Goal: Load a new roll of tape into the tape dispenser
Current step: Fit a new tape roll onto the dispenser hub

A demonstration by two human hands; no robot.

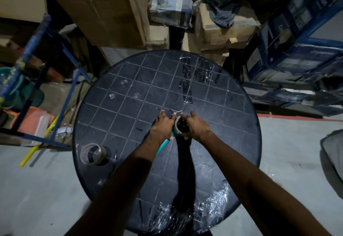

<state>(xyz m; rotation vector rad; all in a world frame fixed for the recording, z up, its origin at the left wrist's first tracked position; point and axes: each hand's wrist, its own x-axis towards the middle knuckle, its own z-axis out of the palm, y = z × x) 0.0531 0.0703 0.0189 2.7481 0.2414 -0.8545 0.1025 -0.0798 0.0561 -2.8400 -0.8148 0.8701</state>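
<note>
Crumpled clear film [213, 204] lies at the round surface's [104, 109] near edge. Mid-surface, the teal-handled tape dispenser [168, 140] is gripped by the left hand [163, 126], while the tape roll [179, 128] on it is clasped by the right hand [195, 126]. Another roll [92, 154] stands well left.

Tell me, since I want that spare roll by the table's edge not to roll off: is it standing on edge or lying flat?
Lying flat. The spare roll rests on the table with its open core facing up.
</note>
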